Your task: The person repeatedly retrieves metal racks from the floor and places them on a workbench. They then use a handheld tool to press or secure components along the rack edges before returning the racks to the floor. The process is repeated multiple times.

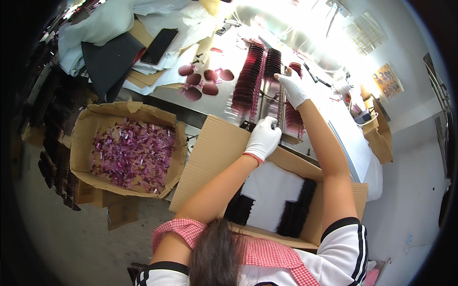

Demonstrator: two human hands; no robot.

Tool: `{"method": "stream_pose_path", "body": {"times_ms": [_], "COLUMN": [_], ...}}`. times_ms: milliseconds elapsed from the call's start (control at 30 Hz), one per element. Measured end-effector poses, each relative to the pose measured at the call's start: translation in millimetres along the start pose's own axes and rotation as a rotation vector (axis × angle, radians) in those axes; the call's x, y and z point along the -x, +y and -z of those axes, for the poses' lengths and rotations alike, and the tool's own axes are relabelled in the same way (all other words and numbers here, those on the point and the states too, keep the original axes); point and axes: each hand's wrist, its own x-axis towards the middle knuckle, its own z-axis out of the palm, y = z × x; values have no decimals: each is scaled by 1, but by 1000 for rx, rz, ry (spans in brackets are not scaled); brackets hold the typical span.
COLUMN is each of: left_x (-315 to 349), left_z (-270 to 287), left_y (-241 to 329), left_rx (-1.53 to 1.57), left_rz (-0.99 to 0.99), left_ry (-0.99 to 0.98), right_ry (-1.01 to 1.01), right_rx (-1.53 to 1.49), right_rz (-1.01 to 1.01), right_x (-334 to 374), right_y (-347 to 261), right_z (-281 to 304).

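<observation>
Head view: lens rows (248, 78) stand beyond the box (212, 152); your left hand (264, 138) curls at their near end, your right hand (293, 88), farther, parts its fingers; I cannot tell either's grip.

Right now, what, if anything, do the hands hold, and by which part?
It cannot be told: the left hand is at the near end of the middle rack, the right hand beside its dark lenses.

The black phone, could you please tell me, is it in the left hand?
No, the black phone lies among papers at the upper left, apart from the left hand.
</observation>
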Motion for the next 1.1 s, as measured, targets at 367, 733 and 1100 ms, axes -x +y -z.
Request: {"method": "stream_pose_path", "body": {"times_ms": [367, 733, 1100], "left_x": [-18, -25, -2], "left_z": [18, 14, 14], "left_y": [5, 6, 20], "left_rx": [-213, -271, 1087], "left_rz": [20, 8, 357], "left_ry": [-340, -403, -127], "right_ry": [-229, -14, 70], "right_rx": [432, 889, 606], "right_rz": [134, 644, 543], "right_x": [-28, -4, 56], "right_y": [22, 34, -43], "right_z": [-10, -43, -16]}}
